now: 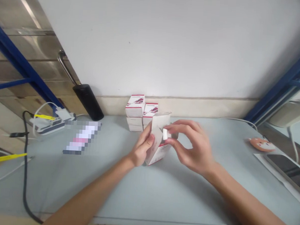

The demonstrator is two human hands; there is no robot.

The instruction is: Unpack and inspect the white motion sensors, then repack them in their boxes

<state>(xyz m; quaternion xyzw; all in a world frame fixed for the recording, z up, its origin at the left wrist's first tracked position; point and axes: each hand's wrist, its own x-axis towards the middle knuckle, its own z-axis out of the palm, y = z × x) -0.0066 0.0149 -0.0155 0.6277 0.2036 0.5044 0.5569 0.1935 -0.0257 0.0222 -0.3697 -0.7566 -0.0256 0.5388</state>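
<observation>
A white and red carton (156, 153) is tilted above the middle of the table, its top flap raised. My left hand (142, 146) is closed around the carton's left side, thumb on the near face. At the carton's opening, my right hand (191, 145) pinches a small white piece (165, 134) between thumb and fingers. The kind of piece cannot be made out, and its lower part is hidden by the carton and fingers. Behind the carton, several similar small boxes (135, 108) stand stacked near the wall.
On the grey table (115, 198), a blurred-out phone-like object (82, 138) lies left. Beside it are a power strip (51, 122), cables and a black cylinder (88, 102). An orange animal-faced item (262, 144) and a dark phone (288, 168) lie right. Blue frame posts (274, 78) flank the table.
</observation>
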